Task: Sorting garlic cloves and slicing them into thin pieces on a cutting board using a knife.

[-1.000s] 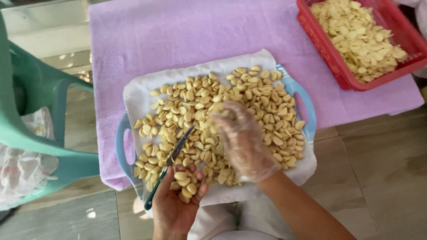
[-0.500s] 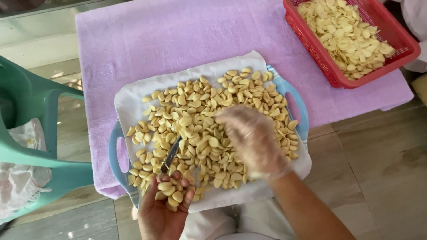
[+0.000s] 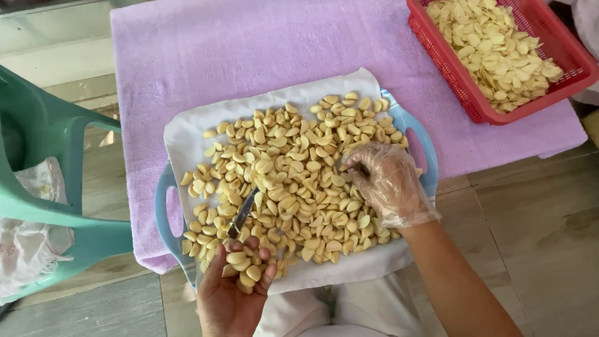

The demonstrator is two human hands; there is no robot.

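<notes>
the right hand [image 3: 387, 181], in a clear glove, rests fingers-down on the cloves [image 3: 293, 181], its fingertips curled shut over one near the far right of the heap; half a second ago the same hand was lower and more open across the pile, so it has travelled away from the body and closed onto a pick. just left and nearer the body, the bare left hand [image 3: 234, 290] lies palm up, cupped around a small clutch of cloves [image 3: 243, 265] and pinching a knife [image 3: 242, 213] whose blade points away over the heap. a second ago that palm held about the same handful, and the knife has kept its angle.

under both hands the cloves lie spread on a white cloth [image 3: 187, 134], which covers a blue tray [image 3: 163, 206] with handles showing at either side. the tray sits on a lilac towel [image 3: 249, 50]. well beyond the right hand, at the far right, a red basket [image 3: 462, 93] holds paler cloves. to the left of the left hand stands a green chair [image 3: 50, 131].

judged from the shift, one more clove is being taken up while the sorted handful waits in the left palm.
</notes>
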